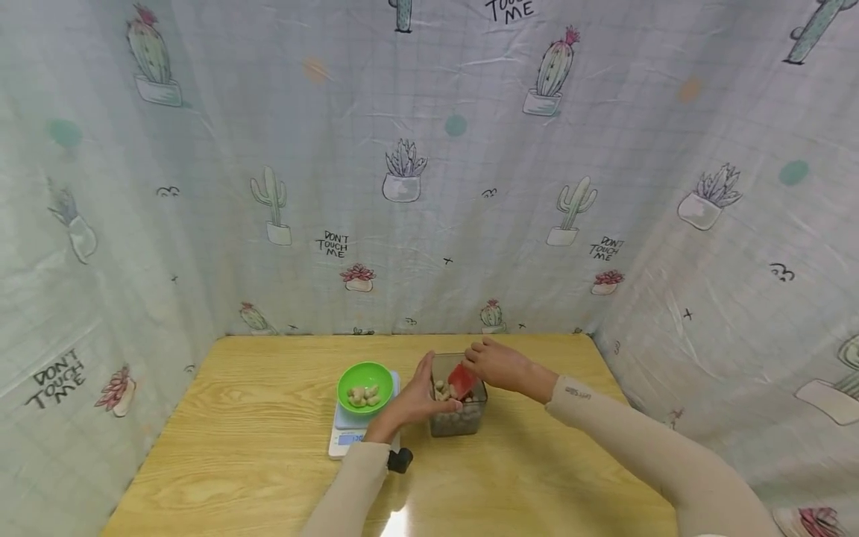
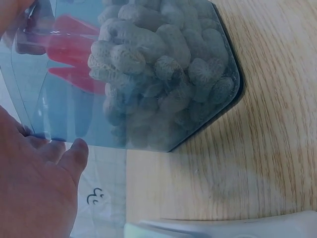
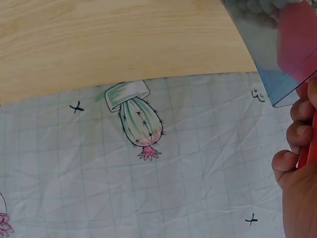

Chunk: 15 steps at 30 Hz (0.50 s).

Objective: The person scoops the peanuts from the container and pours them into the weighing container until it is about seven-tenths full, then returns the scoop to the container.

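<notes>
A see-through bin [image 1: 459, 426] partly filled with unshelled peanuts [image 2: 143, 59] stands on the table. My left hand [image 1: 414, 403] grips it near the rim, the thumb across the near side and the fingers along the left wall. The right hand [image 1: 498, 365] has its fingers curled round the handle of a red scoop [image 1: 462, 381], whose bowl is down inside the bin among the peanuts. Through the bin's wall in the left wrist view, the red scoop [image 2: 74, 42] shows against the peanuts. Part of the handle is hidden by the right hand.
Left of the bin, a green bowl [image 1: 345, 403] with several peanuts in it sits on a white kitchen scale [image 1: 338, 445] with a lit display. The wooden table [image 1: 268, 418] ends at a cactus-print curtain [image 1: 429, 224] behind and at both sides.
</notes>
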Each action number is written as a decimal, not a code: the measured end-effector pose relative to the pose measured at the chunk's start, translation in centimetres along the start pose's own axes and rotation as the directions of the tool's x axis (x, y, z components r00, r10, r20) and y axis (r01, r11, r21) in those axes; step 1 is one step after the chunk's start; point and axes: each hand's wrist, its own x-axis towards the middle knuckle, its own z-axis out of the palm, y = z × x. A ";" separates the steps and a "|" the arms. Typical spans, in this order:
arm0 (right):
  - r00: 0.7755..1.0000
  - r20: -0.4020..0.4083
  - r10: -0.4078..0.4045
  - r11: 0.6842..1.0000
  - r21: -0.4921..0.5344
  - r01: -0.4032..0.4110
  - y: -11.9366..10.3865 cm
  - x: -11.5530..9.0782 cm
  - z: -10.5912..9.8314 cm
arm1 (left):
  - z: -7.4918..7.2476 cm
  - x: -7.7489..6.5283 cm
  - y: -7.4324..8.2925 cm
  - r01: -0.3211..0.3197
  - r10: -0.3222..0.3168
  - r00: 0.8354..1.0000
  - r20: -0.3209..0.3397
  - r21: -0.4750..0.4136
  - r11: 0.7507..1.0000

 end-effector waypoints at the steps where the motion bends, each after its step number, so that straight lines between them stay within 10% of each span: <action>1: 1.000 0.006 0.000 1.000 -0.004 0.000 0.0 -0.1 0.0 | 0.1 0.0 0.0 0.000 0.000 1.000 0.009 -0.001 1.000; 15: 0.999 0.040 -0.013 0.997 0.074 0.010 -0.6 0.5 -1.1 | 0.0 0.2 -0.3 -0.002 0.002 1.000 -0.008 0.000 1.000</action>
